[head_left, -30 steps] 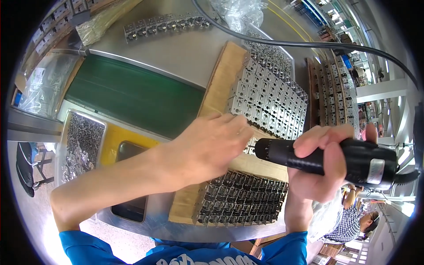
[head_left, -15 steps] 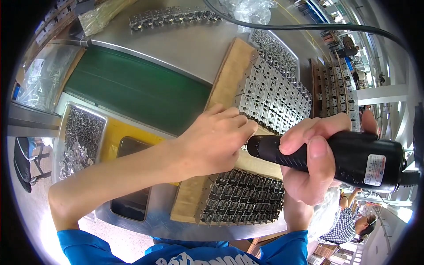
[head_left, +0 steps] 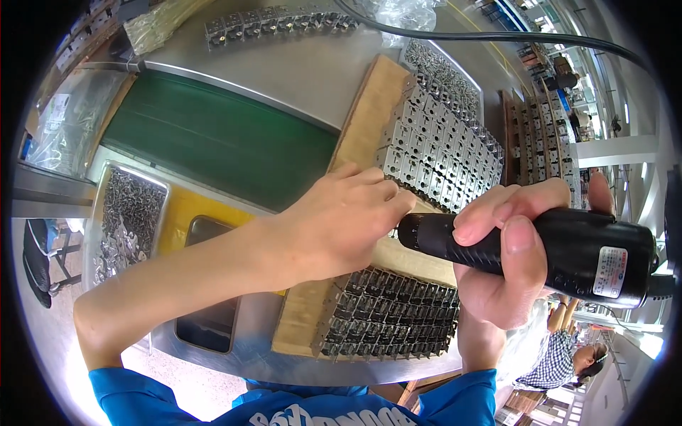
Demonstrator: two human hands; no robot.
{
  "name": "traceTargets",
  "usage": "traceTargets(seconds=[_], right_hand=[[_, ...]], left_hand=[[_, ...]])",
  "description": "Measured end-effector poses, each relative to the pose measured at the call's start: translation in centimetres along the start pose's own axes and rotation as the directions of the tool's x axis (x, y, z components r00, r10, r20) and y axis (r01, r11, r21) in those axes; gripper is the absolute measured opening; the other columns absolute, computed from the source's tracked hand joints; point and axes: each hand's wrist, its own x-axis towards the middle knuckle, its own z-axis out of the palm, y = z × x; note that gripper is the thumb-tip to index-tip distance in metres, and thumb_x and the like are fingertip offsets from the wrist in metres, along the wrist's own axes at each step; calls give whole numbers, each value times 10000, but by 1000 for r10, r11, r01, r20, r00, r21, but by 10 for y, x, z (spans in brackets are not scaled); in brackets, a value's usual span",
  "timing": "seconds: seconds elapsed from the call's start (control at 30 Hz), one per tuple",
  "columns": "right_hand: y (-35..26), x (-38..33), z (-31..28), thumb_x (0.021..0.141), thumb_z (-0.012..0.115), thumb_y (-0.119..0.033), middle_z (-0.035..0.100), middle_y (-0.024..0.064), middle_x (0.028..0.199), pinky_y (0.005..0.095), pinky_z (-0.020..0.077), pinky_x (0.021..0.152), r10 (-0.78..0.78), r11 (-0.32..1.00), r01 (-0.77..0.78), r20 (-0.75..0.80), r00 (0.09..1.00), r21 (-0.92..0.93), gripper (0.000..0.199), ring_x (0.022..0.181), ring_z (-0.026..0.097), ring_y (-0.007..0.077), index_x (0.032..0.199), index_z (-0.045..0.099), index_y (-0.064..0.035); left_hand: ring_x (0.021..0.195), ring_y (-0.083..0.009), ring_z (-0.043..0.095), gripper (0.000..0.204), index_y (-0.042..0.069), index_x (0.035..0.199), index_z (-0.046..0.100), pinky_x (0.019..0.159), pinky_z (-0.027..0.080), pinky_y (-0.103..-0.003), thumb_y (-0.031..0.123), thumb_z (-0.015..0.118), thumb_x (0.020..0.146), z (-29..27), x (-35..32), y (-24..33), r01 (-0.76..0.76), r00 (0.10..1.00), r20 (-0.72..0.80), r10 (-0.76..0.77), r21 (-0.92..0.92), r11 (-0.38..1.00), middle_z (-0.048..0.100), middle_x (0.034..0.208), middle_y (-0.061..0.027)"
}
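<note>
Nearest to the camera, the right hand (head_left: 508, 266) was closed fully around a black electric screwdriver (head_left: 540, 248), with the thumb on top of the body and the fingers wrapped under it. The tip of the tool pointed to the left, toward the left hand (head_left: 341, 220), and it was hidden behind the fingers, so I could not tell if it touched a part. The left hand lay palm down with the fingers curled together at the near edge of a block of small silver metal parts (head_left: 440, 153). It seemed to pinch or steady one part, but what it held was covered, so I cannot say for sure.

The parts stood on a long wooden board (head_left: 369, 113), and a darker block of similar parts (head_left: 391, 316) lay on the near end of the same board.

The main danger, in my judgement, was the closeness of the tool tip to the left fingertips: if the tip slipped off a small screw, it could hit a finger. A slip could also push the tightly packed parts out of line. The thick black cable (head_left: 497, 35) crossed above the far parts and might drag on them if pulled.

Further away there were a green mat (head_left: 213, 135), a metal tray of loose pieces (head_left: 124, 216) at the left, and more racks (head_left: 540, 142) at the right.
</note>
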Motion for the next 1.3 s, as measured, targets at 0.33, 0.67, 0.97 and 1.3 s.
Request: traceTargets(seconds=[0.33, 0.67, 0.97, 1.3], right_hand=[[-2, -9, -4, 872, 606, -52, 528, 121, 822, 359, 558, 564, 70, 997, -70, 30, 997, 12, 725, 573, 603, 221, 1480, 211, -62], [-9, -17, -3, 880, 643, -74, 548, 104, 829, 371, 552, 603, 99, 995, -100, 27, 995, 22, 729, 620, 620, 223, 1481, 230, -105], [26, 2, -3, 789, 707, 38, 656, 125, 835, 328, 525, 501, 160, 953, -68, -299, 941, 296, 719, 555, 629, 202, 1403, 343, -48], [4, 6, -112, 823, 587, -57, 596, 140, 855, 316, 470, 404, 414, 859, -115, -545, 729, 500, 533, 448, 559, 217, 1330, 428, -20]], left_hand=[[1009, -329, 589, 332, 38, 1031, 561, 905, 460, -428, -37, 619, 712, 0, 0, 0, 9, 1000, 21, -9, 3, 1000, 588, 964, -126], [1015, -335, 586, 332, 47, 1031, 564, 910, 460, -438, -23, 628, 713, -7, 1, -1, -17, 998, 52, 17, -1, 1000, 590, 976, -127], [981, -353, 581, 361, 42, 1052, 580, 882, 464, -445, 19, 668, 703, -12, 10, 8, -89, 993, 80, 87, 22, 996, 601, 974, -138], [1120, -368, 597, 425, 23, 1093, 624, 969, 480, -419, 81, 787, 704, -40, 12, 46, 96, 988, 106, -114, 160, 982, 615, 1179, -185]])
